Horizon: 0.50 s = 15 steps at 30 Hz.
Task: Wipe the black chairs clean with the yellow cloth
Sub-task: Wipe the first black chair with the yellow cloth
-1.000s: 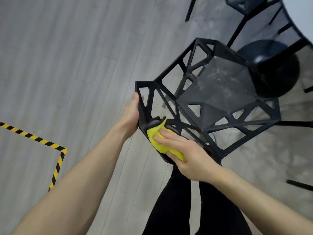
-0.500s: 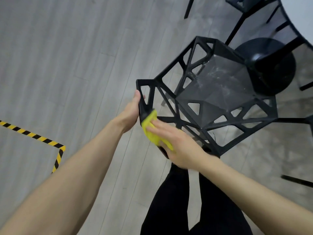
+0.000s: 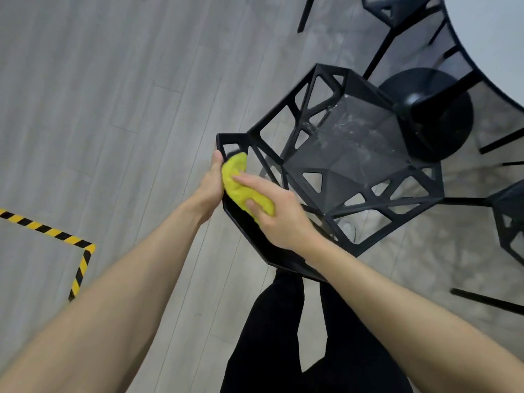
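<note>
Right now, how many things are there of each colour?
Black chairs: 3, the near black chair, one at the top, one at the right edge
Black table base: 1
Yellow cloth: 1
Yellow-and-black floor tape: 1
Total: 6

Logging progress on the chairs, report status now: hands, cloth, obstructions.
Left hand grips black chair backrest edge. Right hand presses yellow cloth on backrest top. Seat dusty. Nothing blocking.

The left hand [image 3: 211, 182] hides its fingers behind the chair [image 3: 354, 154] rim, and the yellow cloth [image 3: 243, 185] tucks partly under the right hand [image 3: 279, 215]. 2 more chairs [image 3: 397, 9] and the table [image 3: 487, 41] run off frame.
</note>
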Tool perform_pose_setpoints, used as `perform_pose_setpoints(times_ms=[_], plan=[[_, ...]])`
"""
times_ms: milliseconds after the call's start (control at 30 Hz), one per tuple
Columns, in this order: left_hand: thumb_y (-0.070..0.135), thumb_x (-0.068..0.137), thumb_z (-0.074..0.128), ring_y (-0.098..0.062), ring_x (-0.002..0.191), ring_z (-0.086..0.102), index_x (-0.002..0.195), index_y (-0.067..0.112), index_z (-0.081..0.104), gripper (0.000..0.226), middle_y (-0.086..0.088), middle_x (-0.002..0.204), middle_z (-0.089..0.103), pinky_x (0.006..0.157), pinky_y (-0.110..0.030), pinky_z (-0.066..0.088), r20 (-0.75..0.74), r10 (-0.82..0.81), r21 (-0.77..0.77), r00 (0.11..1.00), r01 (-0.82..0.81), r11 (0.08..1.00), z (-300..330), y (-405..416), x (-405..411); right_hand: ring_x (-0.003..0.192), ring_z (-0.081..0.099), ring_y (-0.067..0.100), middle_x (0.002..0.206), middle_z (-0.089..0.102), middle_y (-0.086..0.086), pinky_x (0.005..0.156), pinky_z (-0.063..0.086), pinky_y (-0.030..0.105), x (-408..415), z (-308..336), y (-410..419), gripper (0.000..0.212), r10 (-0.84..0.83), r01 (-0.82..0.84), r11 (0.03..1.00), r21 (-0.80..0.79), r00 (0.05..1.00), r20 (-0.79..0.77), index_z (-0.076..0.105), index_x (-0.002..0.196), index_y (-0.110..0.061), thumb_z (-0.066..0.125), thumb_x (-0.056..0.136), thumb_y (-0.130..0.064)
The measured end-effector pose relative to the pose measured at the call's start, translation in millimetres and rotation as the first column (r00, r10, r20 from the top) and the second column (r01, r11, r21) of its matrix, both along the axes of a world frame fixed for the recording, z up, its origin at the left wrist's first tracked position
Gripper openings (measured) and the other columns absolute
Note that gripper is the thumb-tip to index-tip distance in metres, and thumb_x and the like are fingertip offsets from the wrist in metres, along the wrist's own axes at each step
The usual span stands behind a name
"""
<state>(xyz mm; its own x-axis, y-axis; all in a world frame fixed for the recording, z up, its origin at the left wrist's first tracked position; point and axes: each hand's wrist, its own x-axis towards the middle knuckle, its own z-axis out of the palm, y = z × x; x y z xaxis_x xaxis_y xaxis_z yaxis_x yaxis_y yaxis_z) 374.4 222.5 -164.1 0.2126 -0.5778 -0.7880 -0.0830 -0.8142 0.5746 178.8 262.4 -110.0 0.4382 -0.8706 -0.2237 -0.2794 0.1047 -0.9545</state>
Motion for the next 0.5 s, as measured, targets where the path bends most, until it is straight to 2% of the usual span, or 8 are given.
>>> perform_pose_setpoints(times_ms=[33,67,133,233,267,333,400,500], plan=[[0.065,0.113,0.025,-0.021,0.128,0.067,0.145,0.016,0.064,0.070,-0.002,0.126,0.075,0.104,-0.034,0.053,-0.003,0.015,-0.009,1.000,-0.015,1.000,-2.2,2.2,2.1,0.147,0.048,0.004,0.156,0.057,-0.008,0.123,0.039,0.031,9.3,-5.7,-2.2,0.057,0.055,-0.055,0.998,0.001,0.998,0.042,0.065,0.145,-0.027,0.064,0.098,0.005],[0.069,0.112,0.026,-0.023,0.129,0.068,0.151,0.018,0.060,0.073,-0.004,0.126,0.077,0.106,-0.036,0.052,-0.007,0.017,-0.024,1.000,-0.017,1.000,-4.6,5.0,2.5,0.149,0.046,0.004,0.158,0.055,-0.007,0.124,0.037,0.030,4.6,-18.1,2.4,0.059,0.119,-0.119,0.993,-0.008,0.992,0.046,0.065,0.145,-0.027,0.063,0.097,0.008],[0.078,0.106,0.019,-0.016,0.142,0.059,0.165,0.026,0.042,0.083,0.004,0.150,0.064,0.122,-0.037,0.040,-0.003,0.039,-0.029,0.999,-0.039,0.999,-5.2,8.9,-3.3,0.142,0.051,0.002,0.152,0.059,-0.011,0.122,0.041,0.032,-32.2,-48.5,15.3,0.058,0.186,-0.182,0.981,0.063,0.980,-0.067,0.066,0.144,-0.031,0.062,0.099,0.005],[0.075,0.107,0.013,-0.012,0.159,0.033,0.169,0.030,0.033,0.079,0.009,0.173,0.035,0.133,-0.042,0.022,0.151,0.111,-0.091,0.982,-0.098,0.991,0.9,7.9,-17.0,0.124,0.065,0.016,0.133,0.071,-0.007,0.109,0.051,0.040,-75.6,-82.0,-4.2,0.042,0.088,-0.007,0.971,0.241,0.941,-0.327,0.063,0.145,-0.035,0.060,0.106,-0.021],[0.082,0.102,0.015,-0.014,0.159,0.035,0.166,0.035,0.037,0.082,0.009,0.172,0.038,0.133,-0.046,0.023,0.224,0.159,-0.127,0.962,-0.133,0.983,1.8,10.6,-18.8,0.124,0.066,0.019,0.132,0.071,-0.006,0.109,0.051,0.040,-73.0,-82.8,-17.5,0.041,0.025,0.061,0.968,0.245,0.943,-0.333,0.064,0.144,-0.035,0.061,0.105,-0.023],[0.102,0.084,0.019,-0.018,0.151,0.048,0.156,0.043,0.047,0.097,0.007,0.162,0.053,0.129,-0.051,0.032,0.288,0.267,-0.183,0.920,-0.221,0.958,3.2,22.0,-21.7,0.122,0.065,0.014,0.134,0.070,-0.009,0.108,0.052,0.037,-48.2,-66.8,-38.9,0.043,-0.025,0.069,0.974,0.216,0.979,-0.201,0.066,0.140,-0.040,0.064,0.102,-0.020],[0.101,0.085,0.020,-0.021,0.146,0.054,0.152,0.036,0.054,0.099,0.003,0.154,0.061,0.126,-0.052,0.037,0.313,0.353,-0.208,0.882,-0.299,0.931,6.7,43.7,-37.9,0.130,0.061,0.008,0.143,0.066,-0.011,0.113,0.048,0.028,-21.5,-42.3,-39.4,0.051,0.114,-0.106,0.985,0.137,0.992,-0.049,0.067,0.138,-0.043,0.071,0.097,-0.013],[0.069,0.104,0.018,-0.017,0.141,0.057,0.147,0.024,0.063,0.077,0.002,0.147,0.067,0.124,-0.045,0.039,0.402,0.424,-0.285,0.812,-0.329,0.900,19.6,58.2,-73.3,0.153,0.039,0.006,0.164,0.046,-0.011,0.124,0.034,0.024,-29.8,-53.9,-11.7,0.076,0.387,-0.388,0.922,-0.003,0.919,-0.072,0.063,0.145,-0.039,0.068,0.088,0.012]])
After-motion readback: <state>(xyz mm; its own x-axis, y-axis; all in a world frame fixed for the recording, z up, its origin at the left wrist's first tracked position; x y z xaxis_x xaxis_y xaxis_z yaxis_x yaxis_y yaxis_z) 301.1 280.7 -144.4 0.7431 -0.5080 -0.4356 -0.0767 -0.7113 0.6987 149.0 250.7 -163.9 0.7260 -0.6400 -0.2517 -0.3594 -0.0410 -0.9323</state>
